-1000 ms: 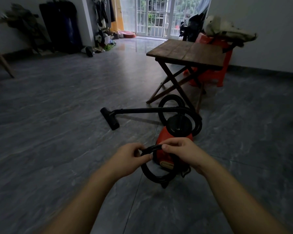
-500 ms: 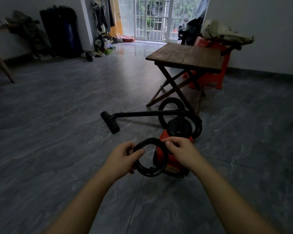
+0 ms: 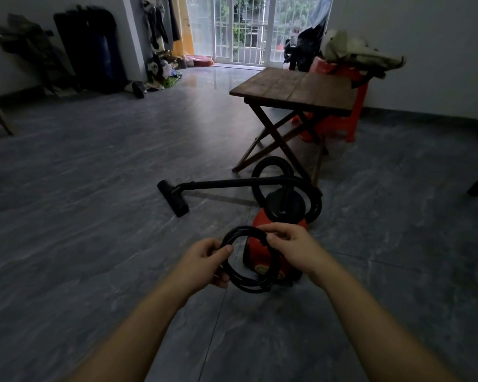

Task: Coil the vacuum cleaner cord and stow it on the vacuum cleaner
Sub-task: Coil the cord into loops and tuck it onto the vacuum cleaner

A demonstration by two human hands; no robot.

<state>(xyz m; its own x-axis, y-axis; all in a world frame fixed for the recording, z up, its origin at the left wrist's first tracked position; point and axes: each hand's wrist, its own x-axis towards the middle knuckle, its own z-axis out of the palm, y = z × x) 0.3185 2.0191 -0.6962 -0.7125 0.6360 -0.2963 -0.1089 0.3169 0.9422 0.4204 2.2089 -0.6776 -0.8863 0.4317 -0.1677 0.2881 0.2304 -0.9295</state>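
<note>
I hold the coiled cord in both hands.
The fingers of my left hand curl round the left side of the black cord, and my right hand pinches its upper right part. The coil hangs in the air just in front of the red vacuum, which stands on the floor. Its hose loops behind, under a wooden table.

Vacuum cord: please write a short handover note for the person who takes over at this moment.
Left hand holds the left side of the coiled cord.
Right hand pinches its upper right side.
The coil is in the air, in front of the red vacuum cleaner, which stands on the floor.
Done: cord looks coiled.
Left: stow the coil on the vacuum cleaner.
</note>
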